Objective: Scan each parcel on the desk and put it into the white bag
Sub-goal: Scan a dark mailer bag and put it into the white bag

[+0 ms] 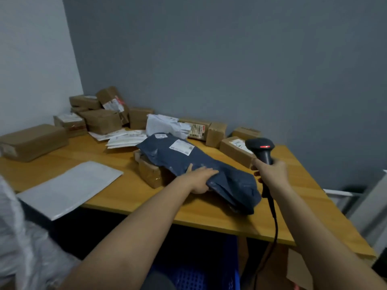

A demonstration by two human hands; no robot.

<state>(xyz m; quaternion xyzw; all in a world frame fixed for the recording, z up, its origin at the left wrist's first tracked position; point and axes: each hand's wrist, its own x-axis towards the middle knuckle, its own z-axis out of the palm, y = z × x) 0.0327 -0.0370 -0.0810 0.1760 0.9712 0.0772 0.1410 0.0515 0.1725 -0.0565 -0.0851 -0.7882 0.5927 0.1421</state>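
1. The dark blue parcel [201,164] lies near the middle of the worktop [293,206], its near end hanging toward the front edge and its far end propped on a brown taped parcel [149,171]; a white label [181,147] faces up.
2. The left hand [199,178] grips the blue parcel's near edge, thumb on top and fingers curled beneath.
3. The right hand [271,173], at 3 o'clock from the parcel, has its grip closed round the handle of a black scanner [260,149], whose head shows a red light; its cable [272,216] drops past the front edge.
4. At 9 o'clock lies a flat white envelope [69,188].
5. From 10 to 2 o'clock cardboard boxes [100,120] and white mailers [165,126] crowd the wall side.
6. The white bag [18,227] shows blurred at 8 o'clock, off the worktop.
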